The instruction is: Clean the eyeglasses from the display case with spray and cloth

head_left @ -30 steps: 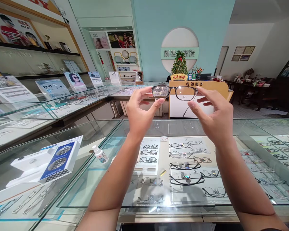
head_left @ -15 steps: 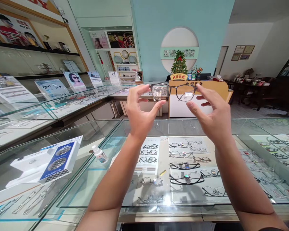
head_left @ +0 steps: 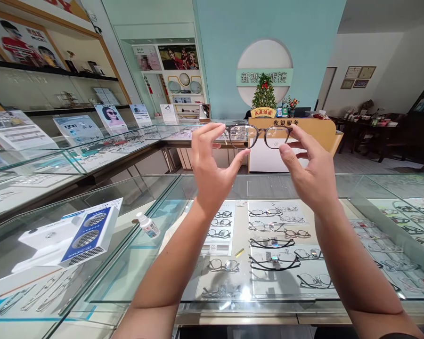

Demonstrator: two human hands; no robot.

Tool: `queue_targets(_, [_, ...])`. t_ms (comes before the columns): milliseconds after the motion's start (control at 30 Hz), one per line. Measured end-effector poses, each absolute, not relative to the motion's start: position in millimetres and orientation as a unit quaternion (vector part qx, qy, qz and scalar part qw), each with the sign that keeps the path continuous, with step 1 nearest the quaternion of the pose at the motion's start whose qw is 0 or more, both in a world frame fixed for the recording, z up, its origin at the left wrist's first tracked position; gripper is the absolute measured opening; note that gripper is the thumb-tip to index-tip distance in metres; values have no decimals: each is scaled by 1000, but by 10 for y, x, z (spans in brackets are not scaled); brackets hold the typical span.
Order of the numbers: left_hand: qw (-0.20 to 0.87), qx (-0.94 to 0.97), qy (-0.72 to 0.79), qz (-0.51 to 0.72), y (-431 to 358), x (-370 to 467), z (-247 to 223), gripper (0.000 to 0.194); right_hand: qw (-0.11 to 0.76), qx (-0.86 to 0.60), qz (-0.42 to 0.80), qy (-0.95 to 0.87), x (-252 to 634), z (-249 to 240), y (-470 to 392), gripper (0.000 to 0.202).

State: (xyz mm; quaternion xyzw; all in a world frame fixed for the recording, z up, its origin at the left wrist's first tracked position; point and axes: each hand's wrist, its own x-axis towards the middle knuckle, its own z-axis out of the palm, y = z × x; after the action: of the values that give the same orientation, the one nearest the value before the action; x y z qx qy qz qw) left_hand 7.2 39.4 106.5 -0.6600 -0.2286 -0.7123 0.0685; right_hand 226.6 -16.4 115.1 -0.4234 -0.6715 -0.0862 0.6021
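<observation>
A pair of dark-rimmed eyeglasses point(head_left: 260, 131) is held up in the air above the glass display case, lenses facing along my line of sight. The fingertips of my left hand point(head_left: 214, 157) grip the frame's left end, thumb stretched below the left lens. On the opposite end, my right hand point(head_left: 309, 167) pinches the frame near the hinge, its thumb by the lower edge of the right lens. The temples are mostly hidden from me.
Under the glass top point(head_left: 233, 301) lie several spectacle frames point(head_left: 273, 261). A small white bottle point(head_left: 148, 226) and a blue-and-white display box point(head_left: 81, 235) stand to the left. Beyond are a cashier counter point(head_left: 304, 129) and a potted plant point(head_left: 264, 94).
The eyeglasses have turned slightly and shifted a little right. My left hand has moved right with them, and my right hand has moved slightly left.
</observation>
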Motion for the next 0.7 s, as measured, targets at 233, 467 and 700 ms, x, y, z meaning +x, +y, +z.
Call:
queue_targets(233, [29, -648, -235, -724, 533, 52, 1038, 74, 606, -393, -94, -686, 2245, 1169, -197, 51])
queue_targets(467, [11, -635, -231, -737, 642, 37, 1011, 79, 604, -382, -91, -694, 2177, 1170, -241, 51])
queue_targets(700, [8, -635, -230, -738, 662, 44, 1001, 83, 611, -365, -92, -696, 2157, 1167, -257, 49])
